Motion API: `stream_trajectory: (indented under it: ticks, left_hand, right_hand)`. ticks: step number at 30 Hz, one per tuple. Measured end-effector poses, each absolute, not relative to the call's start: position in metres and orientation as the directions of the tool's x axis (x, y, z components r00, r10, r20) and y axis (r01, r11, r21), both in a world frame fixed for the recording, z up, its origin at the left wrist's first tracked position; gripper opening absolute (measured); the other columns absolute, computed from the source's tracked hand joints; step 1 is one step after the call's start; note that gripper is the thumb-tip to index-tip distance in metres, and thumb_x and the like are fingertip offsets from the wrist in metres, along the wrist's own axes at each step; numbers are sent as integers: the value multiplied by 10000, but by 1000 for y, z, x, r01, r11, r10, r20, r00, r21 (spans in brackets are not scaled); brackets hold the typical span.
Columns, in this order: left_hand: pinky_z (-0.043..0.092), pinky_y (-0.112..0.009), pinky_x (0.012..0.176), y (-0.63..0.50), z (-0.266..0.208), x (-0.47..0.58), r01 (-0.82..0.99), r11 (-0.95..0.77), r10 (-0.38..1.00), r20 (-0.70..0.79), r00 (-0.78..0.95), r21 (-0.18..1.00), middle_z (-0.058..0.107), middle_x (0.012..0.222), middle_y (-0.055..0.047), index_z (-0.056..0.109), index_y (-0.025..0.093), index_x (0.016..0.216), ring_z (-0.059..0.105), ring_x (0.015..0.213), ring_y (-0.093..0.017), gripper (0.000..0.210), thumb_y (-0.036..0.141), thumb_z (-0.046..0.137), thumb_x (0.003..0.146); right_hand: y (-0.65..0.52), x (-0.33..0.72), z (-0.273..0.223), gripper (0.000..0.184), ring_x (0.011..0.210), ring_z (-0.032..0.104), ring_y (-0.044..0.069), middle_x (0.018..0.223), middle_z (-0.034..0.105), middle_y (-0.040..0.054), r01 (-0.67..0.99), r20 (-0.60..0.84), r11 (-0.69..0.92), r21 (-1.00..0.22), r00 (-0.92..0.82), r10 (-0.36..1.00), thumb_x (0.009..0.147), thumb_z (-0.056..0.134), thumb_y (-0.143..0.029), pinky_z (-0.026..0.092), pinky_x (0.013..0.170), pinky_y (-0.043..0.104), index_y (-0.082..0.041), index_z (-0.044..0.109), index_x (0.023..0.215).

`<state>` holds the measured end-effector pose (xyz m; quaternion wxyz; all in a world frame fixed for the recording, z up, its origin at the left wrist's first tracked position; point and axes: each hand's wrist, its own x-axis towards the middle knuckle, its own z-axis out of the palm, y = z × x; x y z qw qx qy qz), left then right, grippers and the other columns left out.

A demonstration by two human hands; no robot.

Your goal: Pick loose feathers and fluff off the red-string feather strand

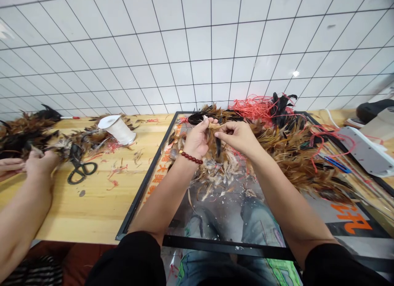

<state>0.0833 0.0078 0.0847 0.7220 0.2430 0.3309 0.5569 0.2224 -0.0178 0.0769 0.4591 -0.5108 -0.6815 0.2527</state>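
Note:
My left hand (199,139), with a dark red bead bracelet (191,157) at the wrist, pinches a small bunch of brown feathers (213,134). Thumb and fingertips of my right hand (238,136) are closed on the same feathers from the right side. A dark feather (218,147) hangs down between the two hands. Beneath them lies a loose pile of pale and brown feathers (226,171) on a black-framed clear panel (147,167). Which strands each fingertip grips is too small to make out.
Brown feather bundles (286,154) spread to the right, with pink-red string (254,109) behind. A blue cutter (337,163) lies by a white device (367,150). On the left are black scissors (80,165), a white spool (117,130) and a co-worker's hands (38,163) at more feathers.

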Motion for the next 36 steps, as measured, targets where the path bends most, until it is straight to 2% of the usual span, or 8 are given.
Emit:
stream_trajectory:
  ticks: [5, 12, 17, 20, 25, 29, 33, 36]
  left_hand:
    - [571, -283, 850, 11, 78, 84, -613, 245, 969, -170, 179, 751, 733, 811, -49, 657, 137, 790, 698, 776, -131, 95, 127, 635, 882]
    - [537, -246, 848, 12, 68, 87, -564, 164, 980, -70, 184, 809, 731, 776, -26, 707, 147, 823, 679, 762, -110, 18, 143, 724, 828]
    - [535, -228, 744, 11, 70, 85, -558, 194, 974, -92, 206, 807, 727, 759, -2, 718, 153, 823, 650, 684, -90, 114, 184, 808, 762]
    - [516, -207, 687, 11, 73, 83, -574, 194, 976, -98, 194, 795, 729, 766, 7, 715, 150, 808, 636, 655, -71, 101, 185, 804, 773]
    - [529, -216, 758, 10, 75, 81, -604, 154, 984, -65, 166, 782, 733, 792, 8, 710, 151, 807, 660, 709, -74, 106, 174, 807, 770]
    - [543, -247, 786, 13, 73, 82, -619, 190, 981, -117, 157, 762, 735, 789, 11, 716, 159, 842, 662, 683, -84, 95, 182, 792, 790]
    - [540, -245, 803, 17, 60, 84, -667, 187, 980, -187, 72, 722, 727, 749, 1, 721, 147, 813, 664, 655, -92, 37, 151, 757, 820]
    - [541, -246, 847, 14, 45, 80, -691, 285, 942, -327, 75, 664, 710, 690, -14, 706, 127, 756, 668, 651, -101, 101, 136, 712, 857]
  right_hand:
    - [-16, 232, 81, 186, 578, 474, 110, 643, 629, -2, 499, 318, 308, -810, -66, 946, 701, 696, -347, 363, 580, 269, -166, 655, 690]
    - [-18, 238, 87, 206, 646, 538, 139, 762, 689, 40, 431, 441, 392, -813, 17, 897, 754, 674, -367, 410, 631, 288, -166, 698, 791]
    - [-21, 240, 92, 231, 651, 533, 134, 771, 682, 39, 393, 455, 407, -825, 35, 890, 755, 703, -389, 412, 633, 287, -162, 690, 797]
    - [-22, 245, 92, 292, 643, 518, 131, 741, 664, 26, 430, 361, 334, -839, -18, 932, 730, 743, -442, 410, 628, 287, -165, 696, 812]
    - [-20, 250, 89, 381, 606, 465, 117, 652, 577, -9, 425, 215, 290, -857, -217, 952, 686, 769, -532, 377, 611, 289, -177, 633, 684]
    - [-18, 252, 90, 397, 564, 399, 92, 581, 493, -35, 428, 237, 286, -857, -167, 957, 688, 772, -515, 334, 589, 281, -177, 582, 607]
    - [-5, 249, 81, 446, 584, 469, 98, 683, 584, -12, 198, 221, 233, -952, -83, 972, 609, 823, -556, 378, 592, 269, -182, 615, 734]
    - [3, 240, 61, 491, 557, 438, 99, 627, 539, -23, 117, 234, 221, -968, 114, 966, 652, 747, -655, 373, 575, 265, -198, 570, 676]
